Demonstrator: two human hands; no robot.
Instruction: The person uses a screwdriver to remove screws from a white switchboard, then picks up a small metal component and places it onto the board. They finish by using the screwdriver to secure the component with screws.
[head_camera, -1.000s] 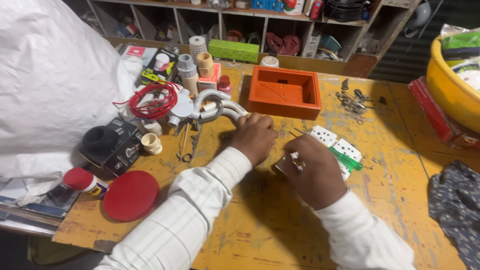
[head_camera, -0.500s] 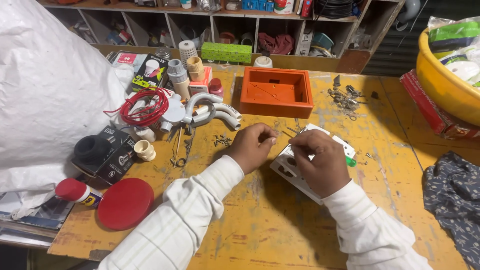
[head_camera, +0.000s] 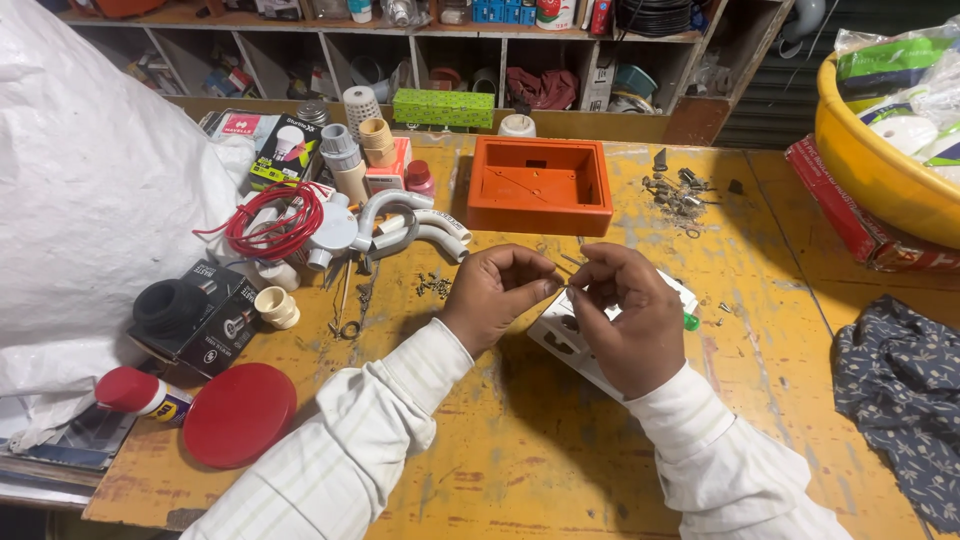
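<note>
My left hand (head_camera: 497, 293) and my right hand (head_camera: 628, 322) meet fingertip to fingertip over the middle of the yellow worktable (head_camera: 560, 470). My left thumb and forefinger pinch a small thin metal piece (head_camera: 560, 285), likely a screw. My right hand covers and grips a white switch plate (head_camera: 558, 338), which sticks out below the palm. A small green part (head_camera: 690, 322) shows at the plate's right edge. How the right fingers sit on the plate is hidden.
An orange plastic box (head_camera: 540, 185) stands just beyond the hands. White pipe bends (head_camera: 420, 230), a red wire coil (head_camera: 275, 222) and loose screws (head_camera: 432, 286) lie to the left. A red lid (head_camera: 238, 414), a yellow tub (head_camera: 880, 170) and dark cloth (head_camera: 900, 400) are nearby.
My hands drew together from the plate on the table, and the fingertips now meet around the small metal piece. The view shifted slightly downward.
</note>
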